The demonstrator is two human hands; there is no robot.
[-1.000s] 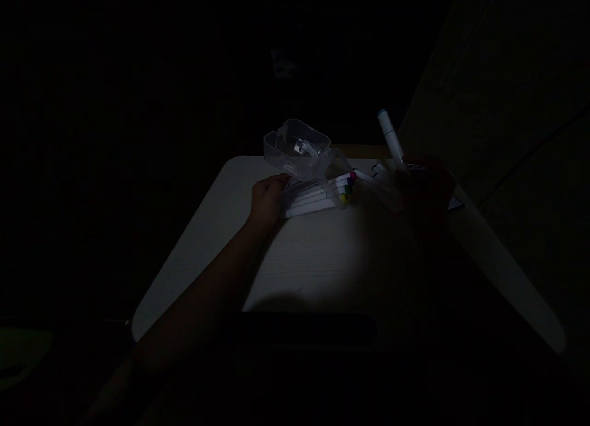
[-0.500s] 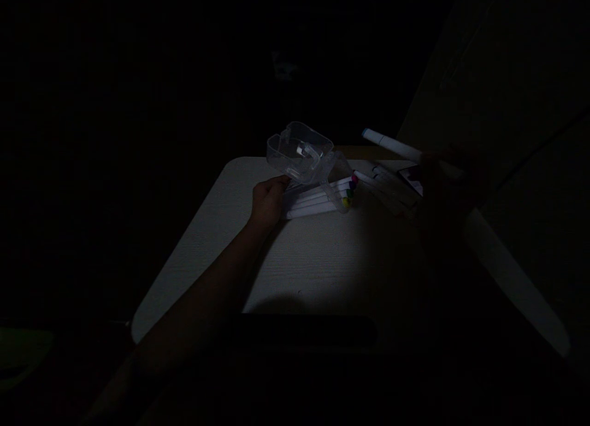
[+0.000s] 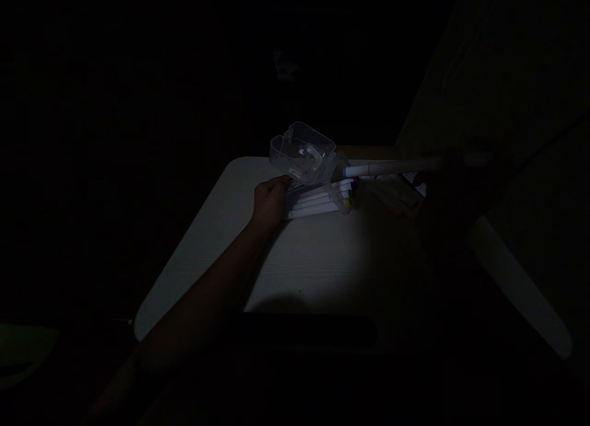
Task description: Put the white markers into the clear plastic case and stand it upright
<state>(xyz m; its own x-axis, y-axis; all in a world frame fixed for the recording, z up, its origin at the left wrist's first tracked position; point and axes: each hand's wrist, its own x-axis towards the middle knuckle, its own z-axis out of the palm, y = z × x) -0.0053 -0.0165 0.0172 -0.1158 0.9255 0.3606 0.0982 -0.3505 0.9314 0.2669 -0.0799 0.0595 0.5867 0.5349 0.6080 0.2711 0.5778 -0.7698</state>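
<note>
In dim light a clear plastic case [image 3: 302, 155] lies with its lid raised on the white table. My left hand [image 3: 270, 198] is closed on the case's left side. Several white markers [image 3: 318, 203] rest in the case, with pink, purple, green and yellow ends pointing right. My right hand [image 3: 454, 186], deep in shadow, grips one white marker [image 3: 391, 167]. That marker lies nearly level, its blue-tipped end above the right end of the case. I cannot tell whether it touches the case.
The white table [image 3: 304, 254] has rounded corners and a dark slot along its near edge. Right of the case lies a clear wrapper [image 3: 394, 195], partly shadowed, beside a dark flat object with a bright face [image 3: 415, 184]. A green thing [image 3: 25, 352] shows at lower left.
The marker in my right hand has swung from slanting to almost level, and its blue end has moved left and down to the case. My left hand and the case have hardly shifted.
</note>
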